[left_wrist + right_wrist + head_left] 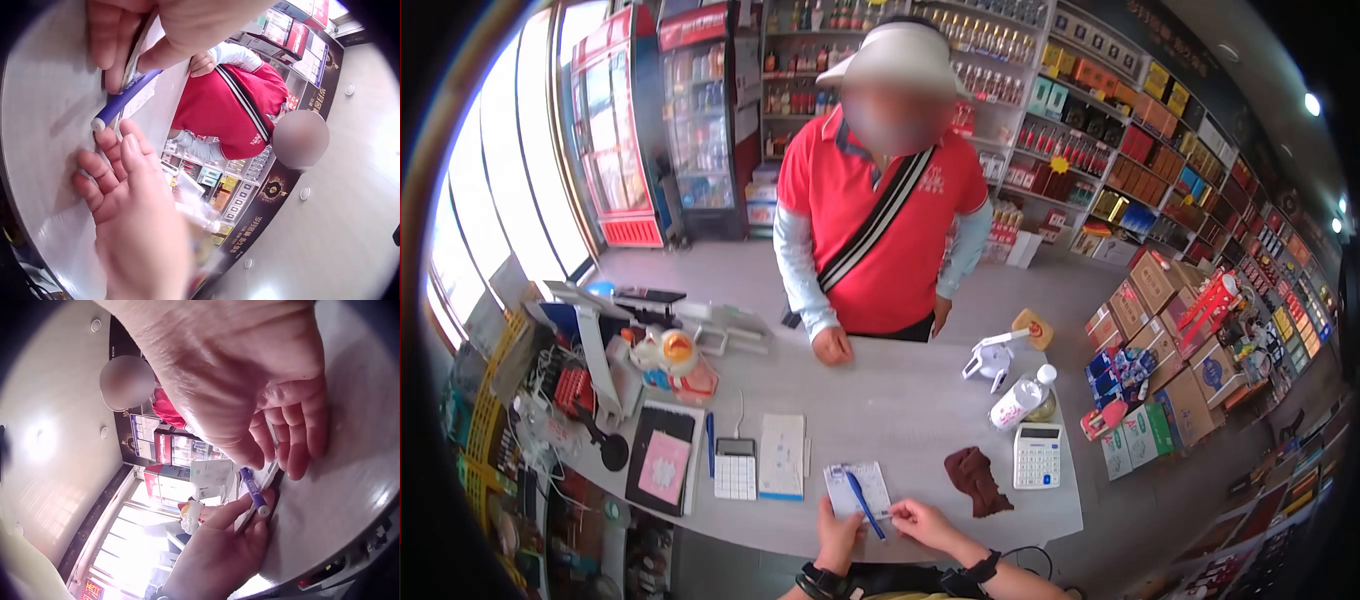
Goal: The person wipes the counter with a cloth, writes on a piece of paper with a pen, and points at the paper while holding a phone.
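Observation:
A small notepad [848, 484] with printing on its top sheet is held over the near edge of the counter. My left hand [838, 536] grips its lower left part, thumb on top and fingers underneath. A blue-purple pen [861, 500] with a white end lies slantwise across the sheet; its white end sticks out past the pad's near edge, as the left wrist view shows. My right hand [925, 526] pinches the near right corner of the pad between thumb and fingertips. The right wrist view shows both hands close together, with the pen [253, 490] between them.
Left of the pad lie a white booklet [782, 456], a card reader [735, 470] and a pink notebook [664, 461]. On the right are a brown cloth [977, 482], a calculator [1037, 456] and a bottle [1021, 399]. A person in a red shirt [885, 250] stands across the counter [900, 400].

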A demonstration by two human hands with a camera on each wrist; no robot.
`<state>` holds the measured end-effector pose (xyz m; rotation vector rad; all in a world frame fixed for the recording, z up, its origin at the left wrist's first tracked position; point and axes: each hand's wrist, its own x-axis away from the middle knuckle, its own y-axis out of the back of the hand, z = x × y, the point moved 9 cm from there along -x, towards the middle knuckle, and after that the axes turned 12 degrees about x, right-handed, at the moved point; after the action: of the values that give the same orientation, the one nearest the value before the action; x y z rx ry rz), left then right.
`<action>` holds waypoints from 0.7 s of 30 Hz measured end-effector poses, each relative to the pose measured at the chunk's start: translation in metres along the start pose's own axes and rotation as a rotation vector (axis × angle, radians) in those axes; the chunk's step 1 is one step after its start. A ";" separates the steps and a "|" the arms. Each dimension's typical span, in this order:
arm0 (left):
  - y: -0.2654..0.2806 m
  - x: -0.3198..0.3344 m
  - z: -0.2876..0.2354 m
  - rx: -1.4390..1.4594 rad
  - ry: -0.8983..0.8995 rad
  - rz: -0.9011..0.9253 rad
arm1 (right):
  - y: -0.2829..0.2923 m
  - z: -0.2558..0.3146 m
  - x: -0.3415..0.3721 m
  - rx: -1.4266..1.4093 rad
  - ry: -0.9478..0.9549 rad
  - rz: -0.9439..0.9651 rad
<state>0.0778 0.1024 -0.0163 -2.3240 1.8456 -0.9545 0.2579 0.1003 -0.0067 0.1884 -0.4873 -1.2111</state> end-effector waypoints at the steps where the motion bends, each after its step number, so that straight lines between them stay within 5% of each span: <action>1: 0.002 -0.003 0.000 -0.004 -0.022 0.010 | 0.001 0.002 0.000 -0.033 0.009 -0.018; 6: 0.005 -0.002 0.004 0.013 0.025 0.025 | -0.012 -0.004 0.007 -0.140 -0.112 0.162; 19: 0.006 -0.005 0.007 0.053 0.035 0.010 | -0.023 0.011 0.009 -0.245 -0.054 0.182; 21: 0.007 -0.006 0.008 0.047 0.027 0.012 | -0.026 0.015 0.013 -0.184 -0.169 0.220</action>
<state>0.0746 0.1032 -0.0284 -2.2824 1.8237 -1.0219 0.2327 0.0806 0.0002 -0.1235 -0.5261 -1.0528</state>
